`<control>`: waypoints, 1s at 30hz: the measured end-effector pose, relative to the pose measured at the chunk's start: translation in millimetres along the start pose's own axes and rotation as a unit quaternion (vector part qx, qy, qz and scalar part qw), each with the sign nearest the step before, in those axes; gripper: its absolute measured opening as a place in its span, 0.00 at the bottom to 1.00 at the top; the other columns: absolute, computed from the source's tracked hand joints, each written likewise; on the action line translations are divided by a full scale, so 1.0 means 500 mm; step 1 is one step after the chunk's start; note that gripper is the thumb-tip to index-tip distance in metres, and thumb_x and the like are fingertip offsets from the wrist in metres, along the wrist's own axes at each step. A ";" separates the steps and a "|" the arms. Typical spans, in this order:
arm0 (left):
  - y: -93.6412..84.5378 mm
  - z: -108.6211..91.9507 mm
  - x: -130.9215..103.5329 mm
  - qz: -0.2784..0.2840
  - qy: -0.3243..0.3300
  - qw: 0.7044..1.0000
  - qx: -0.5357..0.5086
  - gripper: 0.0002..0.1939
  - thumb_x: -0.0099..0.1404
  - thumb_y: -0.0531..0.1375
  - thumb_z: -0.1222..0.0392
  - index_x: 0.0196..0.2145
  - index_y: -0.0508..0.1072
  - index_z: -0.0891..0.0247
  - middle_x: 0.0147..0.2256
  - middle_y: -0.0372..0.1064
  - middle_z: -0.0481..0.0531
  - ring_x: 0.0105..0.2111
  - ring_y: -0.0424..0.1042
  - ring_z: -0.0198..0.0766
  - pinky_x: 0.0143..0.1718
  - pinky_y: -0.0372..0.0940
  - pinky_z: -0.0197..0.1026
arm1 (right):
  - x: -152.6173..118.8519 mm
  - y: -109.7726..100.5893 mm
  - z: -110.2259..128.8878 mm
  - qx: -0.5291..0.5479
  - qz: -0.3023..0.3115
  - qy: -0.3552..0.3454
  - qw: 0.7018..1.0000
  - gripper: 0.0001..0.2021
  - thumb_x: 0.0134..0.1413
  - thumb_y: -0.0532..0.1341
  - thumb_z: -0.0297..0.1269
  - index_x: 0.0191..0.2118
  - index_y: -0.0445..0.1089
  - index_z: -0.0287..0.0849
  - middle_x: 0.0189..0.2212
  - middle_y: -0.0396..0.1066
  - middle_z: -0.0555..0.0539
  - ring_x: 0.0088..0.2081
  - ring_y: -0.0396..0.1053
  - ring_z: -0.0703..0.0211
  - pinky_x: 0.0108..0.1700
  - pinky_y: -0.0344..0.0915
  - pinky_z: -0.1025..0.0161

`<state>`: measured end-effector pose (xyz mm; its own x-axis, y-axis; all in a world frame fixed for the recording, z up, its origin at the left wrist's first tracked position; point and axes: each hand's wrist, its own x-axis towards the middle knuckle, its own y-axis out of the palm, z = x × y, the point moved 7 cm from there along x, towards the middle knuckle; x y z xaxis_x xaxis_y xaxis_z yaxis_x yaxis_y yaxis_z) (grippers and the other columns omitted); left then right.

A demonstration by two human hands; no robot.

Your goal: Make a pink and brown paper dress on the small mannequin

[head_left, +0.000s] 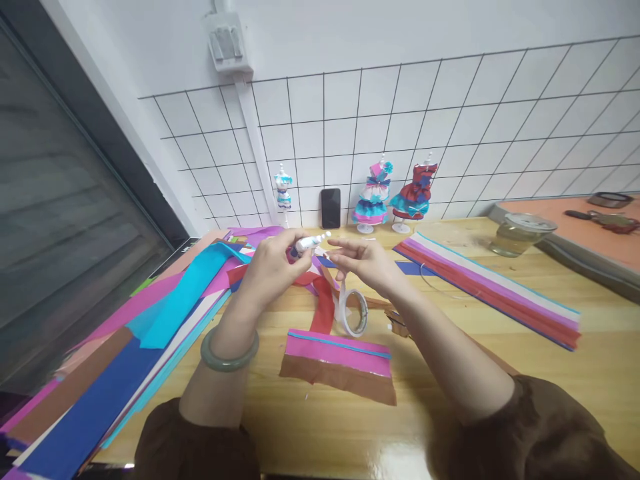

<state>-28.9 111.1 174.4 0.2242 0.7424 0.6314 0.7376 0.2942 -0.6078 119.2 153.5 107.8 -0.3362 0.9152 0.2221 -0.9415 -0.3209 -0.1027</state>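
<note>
My left hand (273,263) is closed around a small white dress-form mannequin (309,244), tilted so its knobbed top points right. Some dark blue shows at its lower end. Just to the right, my right hand (367,263) has its fingers stretched towards the mannequin, apart from one another. Whether a bit of tape sticks to its fingertips is too small to tell. Below this hand a roll of white tape (364,313) stands on edge. Nearer to me lies a pleated pink and brown crepe-paper piece (340,357) with a thin blue strip along it.
Crepe-paper strips (110,380) in several colours cover the left side. A folded striped paper band (493,290) lies on the right. Along the tiled wall stand dressed mannequins (371,200) and a phone (331,208). A cup of liquid (520,237) sits beside an orange mat (575,233).
</note>
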 end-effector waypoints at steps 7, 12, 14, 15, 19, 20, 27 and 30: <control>0.010 0.021 0.000 0.001 -0.035 0.984 -0.177 0.12 0.57 0.58 0.62 0.40 0.69 0.62 0.41 0.71 0.54 0.42 0.70 0.40 0.42 0.65 0.42 | -0.006 0.018 -0.017 0.189 0.032 0.092 0.977 0.32 0.47 0.64 0.29 0.59 0.55 0.39 0.32 0.75 0.47 0.14 0.61 0.72 0.30 0.72 0.60; 0.006 0.040 0.005 -0.023 -0.063 0.962 -0.263 0.13 0.55 0.61 0.60 0.39 0.66 0.63 0.41 0.71 0.55 0.41 0.71 0.40 0.41 0.67 0.41 | -0.013 0.036 -0.011 0.224 0.071 0.116 0.965 0.38 0.44 0.65 0.24 0.60 0.49 0.48 0.50 0.67 0.43 0.15 0.64 0.74 0.30 0.74 0.60; 0.004 0.052 0.007 -0.030 -0.076 0.959 -0.270 0.15 0.54 0.61 0.59 0.39 0.66 0.62 0.39 0.72 0.54 0.40 0.72 0.39 0.40 0.67 0.41 | -0.013 0.038 -0.009 0.222 0.080 0.107 0.966 0.36 0.44 0.65 0.25 0.59 0.51 0.47 0.50 0.67 0.43 0.17 0.68 0.72 0.27 0.73 0.63; 0.004 0.057 0.007 -0.030 -0.080 0.957 -0.277 0.15 0.54 0.61 0.59 0.40 0.65 0.62 0.38 0.72 0.54 0.39 0.72 0.39 0.40 0.67 0.41 | -0.012 0.040 -0.009 0.218 0.089 0.103 0.966 0.34 0.45 0.65 0.26 0.58 0.54 0.46 0.48 0.68 0.43 0.19 0.69 0.70 0.25 0.72 0.65; 0.005 0.071 0.010 -0.035 -0.085 0.945 -0.314 0.17 0.55 0.62 0.58 0.42 0.63 0.61 0.40 0.72 0.54 0.39 0.73 0.38 0.42 0.67 0.42 | -0.008 0.044 -0.013 0.222 0.118 0.094 0.963 0.15 0.51 0.62 0.34 0.47 0.67 0.42 0.37 0.73 0.47 0.17 0.65 0.73 0.20 0.65 0.71; 0.005 0.073 0.010 -0.041 -0.083 0.944 -0.317 0.18 0.55 0.62 0.58 0.42 0.63 0.61 0.41 0.72 0.54 0.39 0.72 0.38 0.43 0.67 0.42 | -0.005 0.041 -0.014 0.231 0.114 0.092 0.962 0.12 0.52 0.61 0.35 0.44 0.68 0.41 0.34 0.73 0.48 0.16 0.61 0.75 0.20 0.64 0.72; -0.008 0.070 0.012 -0.113 -0.044 0.958 -0.261 0.17 0.58 0.59 0.57 0.45 0.62 0.60 0.46 0.68 0.55 0.47 0.69 0.39 0.47 0.65 0.42 | 0.007 0.029 -0.016 0.274 0.092 0.071 0.955 0.15 0.52 0.60 0.44 0.42 0.68 0.39 0.22 0.67 0.55 0.13 0.47 0.76 0.16 0.53 0.72; -0.012 0.060 0.010 -0.133 -0.016 0.967 -0.217 0.16 0.60 0.57 0.57 0.46 0.63 0.60 0.48 0.67 0.56 0.49 0.67 0.39 0.49 0.64 0.43 | 0.009 0.034 -0.016 0.275 0.105 0.060 0.954 0.19 0.51 0.59 0.48 0.42 0.68 0.37 0.17 0.61 0.57 0.13 0.43 0.75 0.15 0.46 0.72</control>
<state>-51.5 130.8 166.8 -0.0257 0.6952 0.7183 0.9660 0.2021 -0.1610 102.0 154.1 99.2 -0.5441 0.8277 0.1372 -0.7345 -0.5489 0.3991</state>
